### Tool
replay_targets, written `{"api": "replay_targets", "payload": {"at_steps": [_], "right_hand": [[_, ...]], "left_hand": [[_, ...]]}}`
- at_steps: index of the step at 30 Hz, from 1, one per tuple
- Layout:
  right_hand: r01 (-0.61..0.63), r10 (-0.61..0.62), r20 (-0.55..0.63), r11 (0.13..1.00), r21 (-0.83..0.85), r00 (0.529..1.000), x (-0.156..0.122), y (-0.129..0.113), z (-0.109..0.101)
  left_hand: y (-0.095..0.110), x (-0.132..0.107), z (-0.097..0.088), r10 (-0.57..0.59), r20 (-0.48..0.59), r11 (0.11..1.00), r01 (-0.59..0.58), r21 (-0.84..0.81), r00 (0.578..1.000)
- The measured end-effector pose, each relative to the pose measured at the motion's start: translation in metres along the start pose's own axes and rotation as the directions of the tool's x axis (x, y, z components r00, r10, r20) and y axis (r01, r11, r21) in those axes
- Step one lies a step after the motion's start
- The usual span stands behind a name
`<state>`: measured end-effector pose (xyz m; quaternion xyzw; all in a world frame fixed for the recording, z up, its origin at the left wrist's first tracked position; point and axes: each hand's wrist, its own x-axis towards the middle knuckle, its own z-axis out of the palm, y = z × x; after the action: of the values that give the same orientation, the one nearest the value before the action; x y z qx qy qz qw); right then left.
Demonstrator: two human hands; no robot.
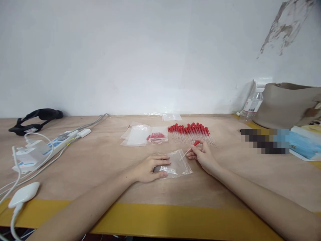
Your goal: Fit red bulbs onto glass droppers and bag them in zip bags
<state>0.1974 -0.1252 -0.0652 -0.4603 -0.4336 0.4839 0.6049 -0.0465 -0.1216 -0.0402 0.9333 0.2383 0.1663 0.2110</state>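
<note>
A clear zip bag [175,164] lies flat on the table in front of me. My left hand [152,168] rests on its left part, fingers stretched out and apart. Between the thumb and fingers of my right hand [202,155] is a dropper with a red bulb [196,143]. Its thin pale stem points down and left, over the bag's zip end; I cannot tell if the tip is inside. Beyond my right hand lies a row of similar red-bulbed droppers [192,129], stems toward me. Left of them, a bag holding several red-bulbed pieces [156,135] lies beside flat stacked bags [137,134].
At left are a power strip [59,144] with white chargers and cables, a white puck on a cable [24,194] and a black strap [36,120]. A plastic bottle [253,104], a grey-brown bag [286,105] and a blue mask [304,142] sit at right. A wall stands behind.
</note>
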Motion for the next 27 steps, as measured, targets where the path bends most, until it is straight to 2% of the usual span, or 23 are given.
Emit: {"api": "replay_targets", "payload": {"at_steps": [5,8,12,15,22,27], "right_hand": [[-0.088,0.084,0.060,0.994,0.068,0.995,-0.004,0.001,0.005],[-0.112,0.106,0.172,0.993,0.024,0.979,-0.005,-0.002,0.003],[-0.085,0.124,0.392,0.990,-0.116,0.911,-0.003,-0.009,-0.008],[-0.056,0.178,0.500,0.967,-0.249,0.847,-0.003,-0.014,-0.014],[-0.023,0.193,0.588,0.959,-0.284,0.786,-0.009,-0.015,-0.010],[0.041,0.095,0.578,0.975,-0.217,0.810,-0.011,-0.012,-0.005]], "left_hand": [[0.001,0.000,0.000,0.012,0.001,1.000,-0.012,0.021,1.000],[0.001,0.001,0.000,0.017,-0.013,1.000,-0.017,0.016,1.000],[0.002,0.000,-0.001,0.009,-0.020,1.000,-0.008,0.019,1.000],[0.002,0.000,-0.001,0.010,-0.024,1.000,-0.010,0.015,1.000],[0.002,0.001,0.000,0.046,-0.010,0.998,-0.046,0.030,0.999],[0.001,0.001,0.001,0.039,-0.003,0.998,-0.039,0.057,0.999]]}}
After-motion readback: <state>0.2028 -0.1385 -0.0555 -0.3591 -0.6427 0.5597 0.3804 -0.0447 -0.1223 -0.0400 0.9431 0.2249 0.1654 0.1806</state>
